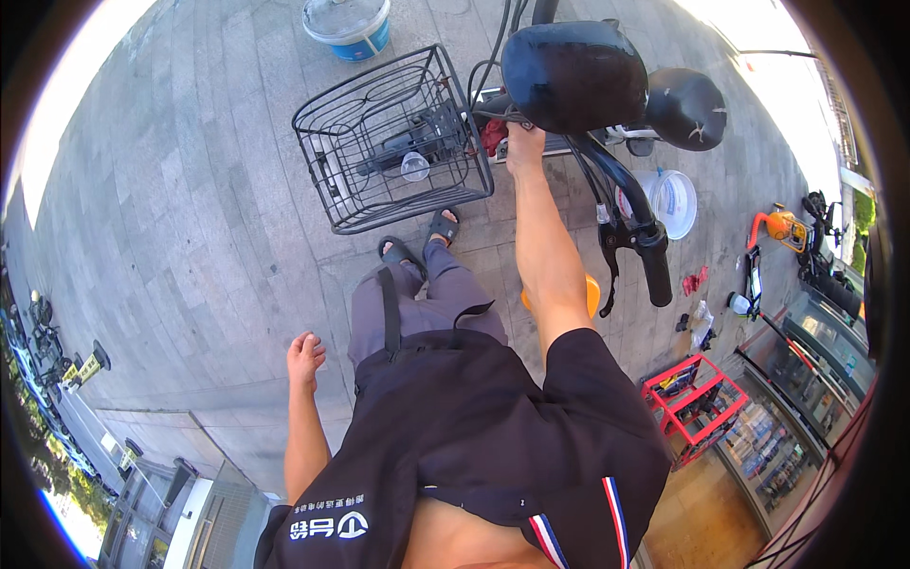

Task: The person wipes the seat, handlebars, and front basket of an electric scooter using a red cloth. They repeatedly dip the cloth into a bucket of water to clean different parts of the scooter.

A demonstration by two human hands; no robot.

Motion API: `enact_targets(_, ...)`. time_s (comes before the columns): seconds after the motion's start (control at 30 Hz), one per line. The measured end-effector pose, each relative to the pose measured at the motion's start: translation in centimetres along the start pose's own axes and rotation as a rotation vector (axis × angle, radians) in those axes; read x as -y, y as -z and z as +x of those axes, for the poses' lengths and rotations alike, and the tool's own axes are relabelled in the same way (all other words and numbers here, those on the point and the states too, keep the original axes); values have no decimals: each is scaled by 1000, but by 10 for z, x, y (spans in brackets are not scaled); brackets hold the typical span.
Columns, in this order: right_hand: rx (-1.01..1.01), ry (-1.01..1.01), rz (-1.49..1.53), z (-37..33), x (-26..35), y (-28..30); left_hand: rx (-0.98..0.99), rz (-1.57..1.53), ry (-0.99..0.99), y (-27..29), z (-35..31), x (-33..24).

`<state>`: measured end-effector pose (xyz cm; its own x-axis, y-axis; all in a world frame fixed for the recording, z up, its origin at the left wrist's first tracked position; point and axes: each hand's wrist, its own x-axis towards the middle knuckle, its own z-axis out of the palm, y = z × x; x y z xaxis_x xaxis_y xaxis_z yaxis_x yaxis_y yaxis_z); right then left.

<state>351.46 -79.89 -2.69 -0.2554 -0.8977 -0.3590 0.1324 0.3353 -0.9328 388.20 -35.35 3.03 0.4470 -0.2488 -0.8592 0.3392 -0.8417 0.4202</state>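
My right arm reaches forward to a dark bike with a black wire basket (393, 180) at its left and two black, rounded, seat-like parts (573, 76). My right hand (524, 149) is at the bike's middle, under the larger black part and beside dark cables. A crumpled red thing, seemingly cloth (493, 136), lies right against it; the fingertips are hidden, so its grip does not show. My left hand (305, 358) hangs free at my left side, fingers curled in, with nothing visible in it. A black handlebar with a brake lever (654, 256) stands right of my right forearm.
A blue and white bucket (349, 28) stands beyond the basket; a clear bucket (675, 204) is behind the handlebar. An orange object (592, 296) shows past my forearm. Red cloth scraps (696, 280) lie on the paving. A red rack (697, 403) stands at the right by a shopfront.
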Motion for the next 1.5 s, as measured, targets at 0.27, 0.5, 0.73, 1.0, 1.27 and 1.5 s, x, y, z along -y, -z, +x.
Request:
enact_targets(0.27,62,370,201,-10,50,20,120,122,-39,-17,39,-36)
enact_targets(0.5,145,923,-418,-18,26,48,151,159,-161,-47,14,-89)
enact_targets(0.73,384,194,281,37,5,87,167,145,-383,-178,-76,-119)
enact_targets(1.0,814,-131,466,59,95,31,83,260,-326,-299,-205,-39)
enact_targets(1.27,1191,301,163,74,142,31,-162,105,95,-324,-255,84)
enact_targets(1.5,1290,-104,-281,134,43,17,-262,-168,-32,-391,-295,64)
